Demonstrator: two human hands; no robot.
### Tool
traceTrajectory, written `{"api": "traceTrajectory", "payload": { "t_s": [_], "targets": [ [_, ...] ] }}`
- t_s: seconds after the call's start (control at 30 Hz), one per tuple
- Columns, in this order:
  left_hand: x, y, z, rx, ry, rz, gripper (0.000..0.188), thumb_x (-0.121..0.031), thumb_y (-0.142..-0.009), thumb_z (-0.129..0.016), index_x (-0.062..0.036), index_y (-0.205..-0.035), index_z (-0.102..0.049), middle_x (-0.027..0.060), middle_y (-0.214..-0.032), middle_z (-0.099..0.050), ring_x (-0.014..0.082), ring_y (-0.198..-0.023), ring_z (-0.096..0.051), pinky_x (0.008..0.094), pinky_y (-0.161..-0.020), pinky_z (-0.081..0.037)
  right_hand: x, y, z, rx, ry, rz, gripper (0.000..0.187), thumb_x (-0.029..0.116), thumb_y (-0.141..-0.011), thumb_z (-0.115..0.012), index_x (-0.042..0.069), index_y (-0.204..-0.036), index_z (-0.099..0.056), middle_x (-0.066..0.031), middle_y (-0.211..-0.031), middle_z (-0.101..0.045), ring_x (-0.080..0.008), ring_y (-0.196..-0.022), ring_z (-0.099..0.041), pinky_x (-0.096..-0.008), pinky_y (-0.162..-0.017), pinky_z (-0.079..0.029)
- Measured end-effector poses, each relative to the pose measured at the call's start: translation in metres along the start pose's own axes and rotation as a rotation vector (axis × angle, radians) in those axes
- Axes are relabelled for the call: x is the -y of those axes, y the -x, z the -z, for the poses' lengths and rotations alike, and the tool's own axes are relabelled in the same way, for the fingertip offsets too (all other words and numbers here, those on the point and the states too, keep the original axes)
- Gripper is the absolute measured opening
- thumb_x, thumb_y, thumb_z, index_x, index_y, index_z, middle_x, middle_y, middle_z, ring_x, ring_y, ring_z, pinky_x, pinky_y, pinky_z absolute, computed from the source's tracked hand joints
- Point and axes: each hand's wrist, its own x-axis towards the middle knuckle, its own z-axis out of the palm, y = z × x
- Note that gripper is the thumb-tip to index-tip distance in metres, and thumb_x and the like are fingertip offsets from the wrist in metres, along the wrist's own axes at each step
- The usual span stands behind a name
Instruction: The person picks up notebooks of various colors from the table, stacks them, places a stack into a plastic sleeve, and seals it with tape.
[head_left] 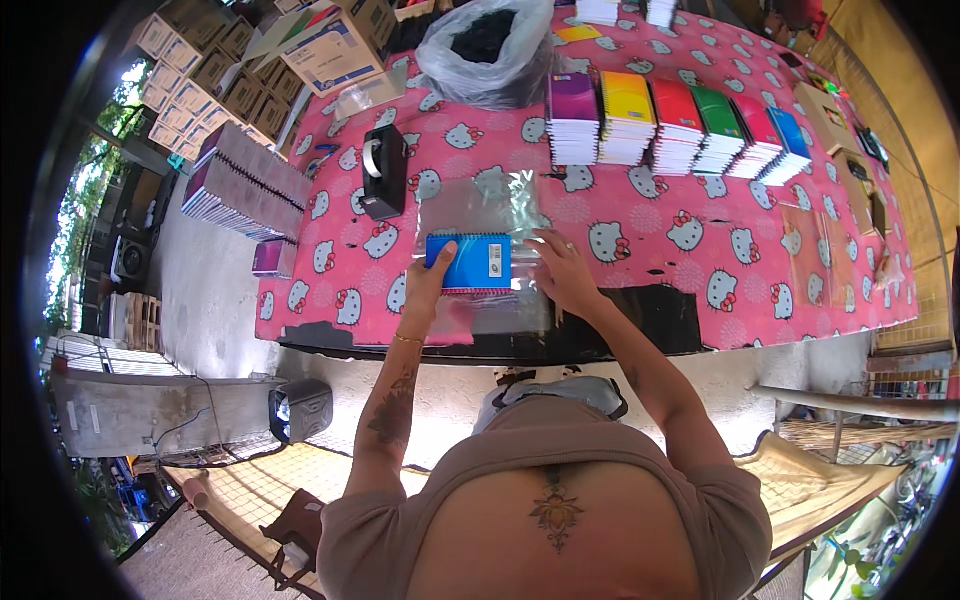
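Observation:
A blue spiral notebook with a white label lies over clear plastic near the table's front edge. Its wire binding runs along the far side, and a pink-red edge shows beneath its near side. My left hand grips its left end, thumb on the cover and fingers hidden underneath. Just off the notebook's right end is my right hand, its fingers apart and reaching over the edge of the plastic. The clear plastic bag spreads out flat around and beyond the notebook; whether my right fingertips touch it is hard to tell.
A black box with a handle stands beyond my left hand. Stacks of coloured notebooks line the far right, near a large plastic sack. Tall notebook stacks and cartons are at left. A pink patterned cloth covers the table.

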Motion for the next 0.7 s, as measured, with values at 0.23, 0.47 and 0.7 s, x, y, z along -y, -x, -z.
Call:
{"api": "traceTrajectory", "payload": {
  "t_s": [0.23, 0.47, 0.7],
  "targets": [
    [0.058, -0.069, 0.001, 0.132, 0.008, 0.076, 0.079, -0.064, -0.077, -0.075, 0.0073, -0.109, -0.066, 0.0155, -0.100, -0.069, 0.0217, -0.089, -0.067, 0.0341, -0.080, -0.053, -0.012, -0.025, -0.015, 0.341, 0.336, -0.119, 0.115, 0.067, -0.065, -0.075, 0.015, -0.157, -0.028, -0.0105, -0.164, -0.022, -0.0367, -0.149, -0.023, -0.0685, -0.115, -0.014],
    [0.061, -0.089, -0.006, 0.244, -0.076, 0.171, 0.084, -0.064, -0.075, -0.077, 0.0118, -0.108, -0.066, 0.0153, -0.100, -0.071, 0.0204, -0.086, -0.069, 0.0341, -0.076, -0.055, -0.015, -0.019, -0.004, 0.299, 0.330, -0.096, 0.115, 0.071, -0.062, -0.074, 0.018, -0.155, -0.032, -0.0080, -0.163, -0.024, -0.0331, -0.151, -0.021, -0.0630, -0.117, -0.015],
    [0.042, -0.073, -0.001, 0.080, -0.561, -0.085, 0.094, -0.080, -0.076, -0.061, 0.0125, -0.091, -0.068, 0.0239, -0.084, -0.070, 0.0343, -0.085, -0.070, 0.0416, -0.076, -0.053, -0.005, -0.025, 0.002, 0.220, 0.276, -0.123, 0.092, 0.054, -0.078, -0.073, 0.016, -0.153, -0.036, -0.0121, -0.156, -0.036, -0.0322, -0.145, -0.031, -0.0561, -0.116, -0.022]
  ]
}}
